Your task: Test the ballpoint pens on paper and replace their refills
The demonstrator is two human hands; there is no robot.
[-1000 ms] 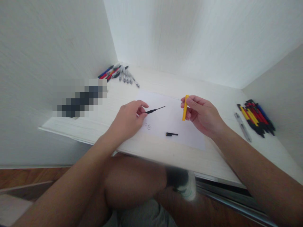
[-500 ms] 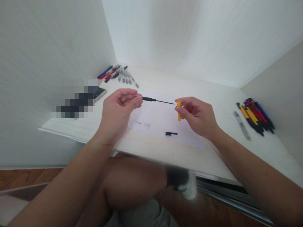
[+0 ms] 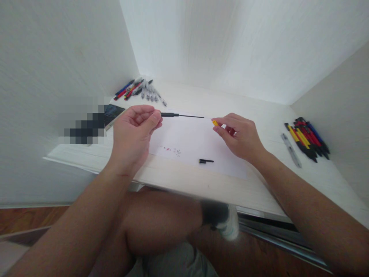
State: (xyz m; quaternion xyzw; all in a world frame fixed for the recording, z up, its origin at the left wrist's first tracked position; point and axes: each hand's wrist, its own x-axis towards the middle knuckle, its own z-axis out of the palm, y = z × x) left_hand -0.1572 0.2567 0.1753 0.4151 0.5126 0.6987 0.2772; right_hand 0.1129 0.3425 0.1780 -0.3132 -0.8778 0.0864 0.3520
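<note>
My left hand (image 3: 141, 125) pinches the black grip of a pen refill (image 3: 170, 114), whose thin dark tube points right. Across from that tube's tip, my right hand (image 3: 238, 132) holds a yellow pen barrel (image 3: 215, 122) between thumb and fingers. One end of the barrel shows; the rest is hidden by the fingers. A gap separates the tube from the barrel. Below both hands, a black pen clip piece (image 3: 206, 161) lies on a white sheet of paper (image 3: 187, 134) with small scribbles at its left.
At the back left lie several pens (image 3: 141, 90), some clear, some coloured. A phone (image 3: 113, 114) rests by the left wall, partly blurred out. On the right are a clear pen (image 3: 291, 151) and a pile of yellow, red and blue pens (image 3: 308, 139). Walls enclose the desk.
The yellow barrel has turned from upright so its end now faces the refill. My left hand has shifted slightly left, widening the gap. The view has shifted a little.
</note>
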